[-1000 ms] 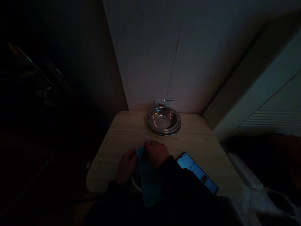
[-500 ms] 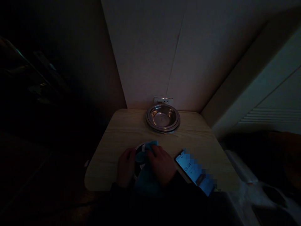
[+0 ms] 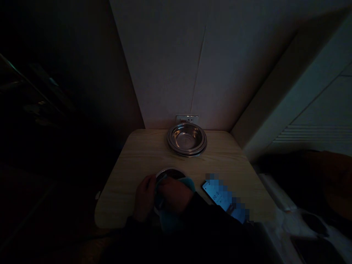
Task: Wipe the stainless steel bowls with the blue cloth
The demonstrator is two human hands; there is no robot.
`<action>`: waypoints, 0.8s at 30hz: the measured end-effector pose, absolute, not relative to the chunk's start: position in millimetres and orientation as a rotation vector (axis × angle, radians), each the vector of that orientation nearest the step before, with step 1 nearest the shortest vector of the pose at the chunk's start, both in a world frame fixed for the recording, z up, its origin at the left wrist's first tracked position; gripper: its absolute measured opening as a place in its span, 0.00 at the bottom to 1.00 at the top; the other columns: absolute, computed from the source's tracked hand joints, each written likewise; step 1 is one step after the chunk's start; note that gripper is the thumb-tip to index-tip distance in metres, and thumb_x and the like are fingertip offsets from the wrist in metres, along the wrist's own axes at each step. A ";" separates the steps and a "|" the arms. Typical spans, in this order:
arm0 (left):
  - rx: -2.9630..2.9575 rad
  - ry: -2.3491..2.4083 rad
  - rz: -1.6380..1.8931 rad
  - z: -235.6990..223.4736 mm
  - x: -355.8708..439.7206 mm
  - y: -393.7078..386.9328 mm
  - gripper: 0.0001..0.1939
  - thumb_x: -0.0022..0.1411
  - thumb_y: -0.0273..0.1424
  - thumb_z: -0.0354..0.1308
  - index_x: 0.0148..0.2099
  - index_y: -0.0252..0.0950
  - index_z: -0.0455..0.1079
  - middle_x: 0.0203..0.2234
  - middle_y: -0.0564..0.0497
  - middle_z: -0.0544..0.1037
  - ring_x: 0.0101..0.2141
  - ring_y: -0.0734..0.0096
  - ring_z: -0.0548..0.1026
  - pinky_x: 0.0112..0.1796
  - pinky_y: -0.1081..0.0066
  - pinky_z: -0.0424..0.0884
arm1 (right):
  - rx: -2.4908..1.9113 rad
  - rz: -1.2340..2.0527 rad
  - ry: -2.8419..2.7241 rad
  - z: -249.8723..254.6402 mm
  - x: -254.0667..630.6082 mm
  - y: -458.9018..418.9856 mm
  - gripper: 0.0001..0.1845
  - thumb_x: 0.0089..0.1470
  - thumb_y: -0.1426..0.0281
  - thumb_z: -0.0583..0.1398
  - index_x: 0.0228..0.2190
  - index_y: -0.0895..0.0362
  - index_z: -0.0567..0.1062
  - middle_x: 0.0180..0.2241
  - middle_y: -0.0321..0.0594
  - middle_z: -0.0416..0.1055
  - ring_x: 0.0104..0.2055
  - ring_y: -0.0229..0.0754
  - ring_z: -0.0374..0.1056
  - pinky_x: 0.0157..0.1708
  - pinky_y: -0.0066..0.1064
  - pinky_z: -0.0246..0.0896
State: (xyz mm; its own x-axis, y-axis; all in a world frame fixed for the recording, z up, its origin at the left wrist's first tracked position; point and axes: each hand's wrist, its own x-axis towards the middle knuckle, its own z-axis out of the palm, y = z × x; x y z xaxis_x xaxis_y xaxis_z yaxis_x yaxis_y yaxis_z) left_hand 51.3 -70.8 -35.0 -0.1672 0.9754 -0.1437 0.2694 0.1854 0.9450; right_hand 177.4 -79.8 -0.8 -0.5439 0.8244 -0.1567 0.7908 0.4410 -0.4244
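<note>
A round metal dish point(image 3: 175, 173) lies near the front of the small wooden table, mostly covered by hands and cloth. My left hand point(image 3: 145, 197) grips its left rim, thumb at the edge. In my right hand point(image 3: 176, 194) is a teal cloth point(image 3: 189, 182), pressed down inside the dish. The cloth spreads out past the right rim and hangs toward me. My right fingertips are hidden in the dish and the folds. Dim light blurs the finer detail.
Nested stainless steel bowls point(image 3: 187, 139) stand at the back of the table point(image 3: 132, 161), before a wall socket point(image 3: 187, 118). A lit phone point(image 3: 224, 200) lies to the right of my right hand. A pale slatted panel point(image 3: 310, 132) flanks the right side.
My right hand has shifted left and down into the dish with the cloth, uncovering more of the far rim. My left hand stays on the left rim. The view has shifted slightly.
</note>
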 end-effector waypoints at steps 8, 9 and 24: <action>1.180 1.668 1.045 -34.5 48.8 -73.3 0.20 0.51 0.42 0.49 0.35 0.32 0.72 0.35 0.42 0.78 0.38 0.59 0.74 0.43 0.63 0.66 | -1.654 0.574 -2.512 -1.6 162.1 -80.9 0.16 0.57 0.77 0.48 0.40 0.64 0.74 0.42 0.53 0.71 0.47 0.50 0.64 0.45 0.42 0.58; 1.176 1.679 1.046 -33.7 48.8 -72.9 0.20 0.51 0.42 0.49 0.35 0.31 0.72 0.35 0.41 0.78 0.38 0.58 0.74 0.43 0.63 0.66 | -1.579 0.616 -2.571 -0.1 164.5 -81.2 0.14 0.55 0.77 0.50 0.38 0.63 0.74 0.41 0.51 0.72 0.46 0.49 0.66 0.44 0.39 0.59; 1.154 1.704 1.066 -21.6 45.1 -78.2 0.12 0.53 0.38 0.48 0.30 0.40 0.71 0.34 0.46 0.79 0.40 0.60 0.74 0.46 0.64 0.65 | -1.856 0.698 -2.157 -1.2 143.6 -89.2 0.16 0.56 0.78 0.47 0.44 0.62 0.67 0.43 0.51 0.67 0.40 0.46 0.68 0.35 0.35 0.64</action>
State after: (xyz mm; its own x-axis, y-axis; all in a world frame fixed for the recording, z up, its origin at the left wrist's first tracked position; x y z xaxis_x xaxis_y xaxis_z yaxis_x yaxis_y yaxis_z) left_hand 45.1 -78.2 -21.6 -0.2628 0.9523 -0.1551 0.2770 0.2284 0.9333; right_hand 143.6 -89.2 -1.2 -0.1838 0.9724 -0.1435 0.8722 0.0940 -0.4800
